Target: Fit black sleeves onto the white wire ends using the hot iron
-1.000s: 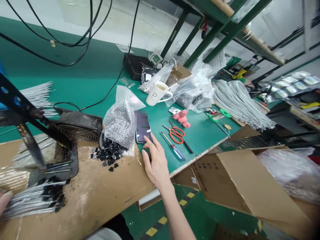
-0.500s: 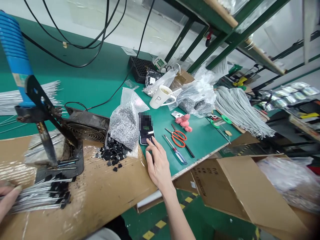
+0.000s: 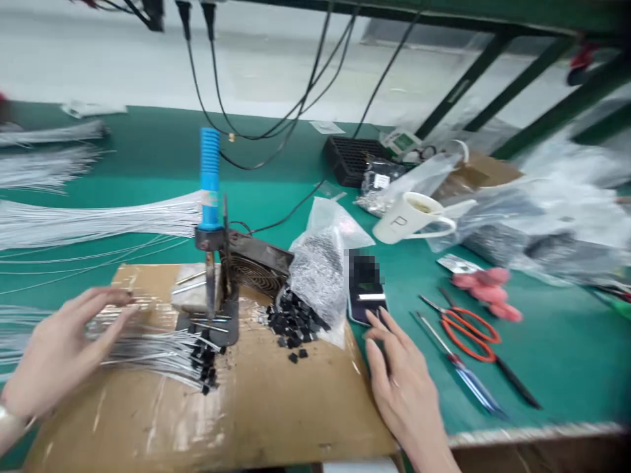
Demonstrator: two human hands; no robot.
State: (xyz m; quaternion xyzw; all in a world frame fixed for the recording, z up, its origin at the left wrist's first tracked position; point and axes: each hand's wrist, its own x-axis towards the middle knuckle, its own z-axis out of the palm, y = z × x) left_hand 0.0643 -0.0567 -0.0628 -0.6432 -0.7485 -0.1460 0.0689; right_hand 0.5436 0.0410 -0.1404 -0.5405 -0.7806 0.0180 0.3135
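Two orange scissor handles and a screwdriver lie on the green bench, right of a phone; a white mug stands beyond it. Left of the phone, a clear bag and loose black pieces take up the space towards a small fan. Beside that, a blue-handled tool rises upright behind the black-tipped end of a wire bundle, which lies on cardboard. The left hand is over the wires, thumb and forefinger parted with nothing visibly pinched; whether it touches them I cannot tell. The right hand is loosely spread, unclenched, its fingertips at the phone's near edge, gripping nothing.
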